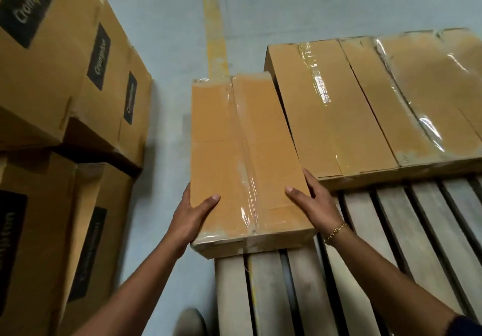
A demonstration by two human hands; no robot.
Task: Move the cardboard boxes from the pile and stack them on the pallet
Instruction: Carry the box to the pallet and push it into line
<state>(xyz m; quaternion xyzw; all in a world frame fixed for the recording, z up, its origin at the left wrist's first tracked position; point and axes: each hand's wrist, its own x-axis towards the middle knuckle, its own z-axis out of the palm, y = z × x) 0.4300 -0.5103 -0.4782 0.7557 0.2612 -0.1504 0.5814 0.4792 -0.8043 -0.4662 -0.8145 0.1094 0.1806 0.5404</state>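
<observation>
Held box: a long cardboard box point(247, 153) wrapped in clear film is lying lengthwise at the centre of the view, its near end hanging over the left slats of the pallet point(417, 221). Whether it is resting on the wood cannot be told.
Left grip: the left grip point(193, 218) is holding the box's near left corner, at 7 o'clock from the box's middle. The thumb is lying on the top face and the fingers are hidden round the side.
Right grip: the right grip point(315, 205) is clasping the near right edge at 5 o'clock, with the thumb on top and the fingers running along the side wall. A gold bracelet point(335, 230) is sitting on the wrist.
Stacked boxes: film-wrapped boxes point(365, 101) are lying side by side on the pallet at 2 o'clock. The held box's far right corner is sitting just beside them.
Pile: printed cartons point(52, 62) are standing stacked at 9 o'clock, well apart from the pallet.
Floor: grey floor point(169, 49) is showing between the pile and the pallet, and a yellow line point(214, 22) is running off toward 12 o'clock.
Shoe: a shoe tip point(189, 321) is showing at 6 o'clock.
</observation>
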